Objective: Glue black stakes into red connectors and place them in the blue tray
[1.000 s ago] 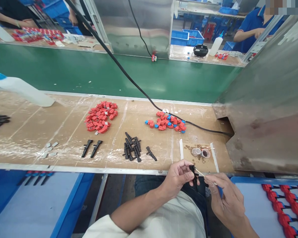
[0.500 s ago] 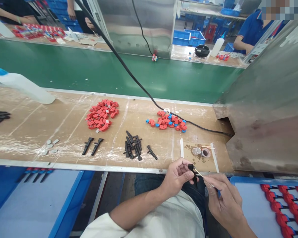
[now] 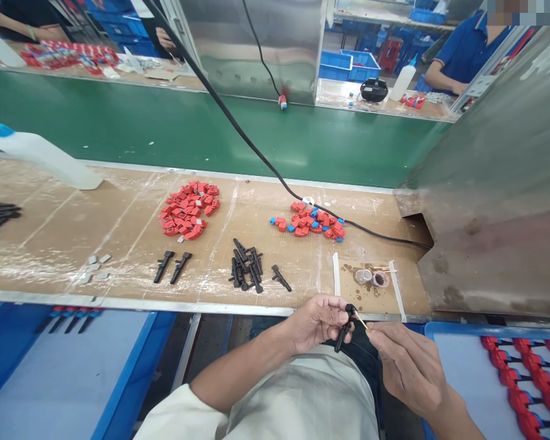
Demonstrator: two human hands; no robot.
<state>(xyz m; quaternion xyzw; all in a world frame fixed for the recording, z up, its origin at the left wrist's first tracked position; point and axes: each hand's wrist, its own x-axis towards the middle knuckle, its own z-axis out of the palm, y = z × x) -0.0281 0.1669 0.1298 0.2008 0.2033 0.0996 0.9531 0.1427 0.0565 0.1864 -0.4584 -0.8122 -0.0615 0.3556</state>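
Workbench (image 3: 119,232) is spreading at twelve o'clock. Left hand (image 3: 318,319) and, at its four o'clock, right hand (image 3: 407,366) are hovering just below the bench's near edge. Left fingers are clamping a black part (image 3: 343,333); right fingers are pinching a thin stick (image 3: 361,320), its tip at the part's head.
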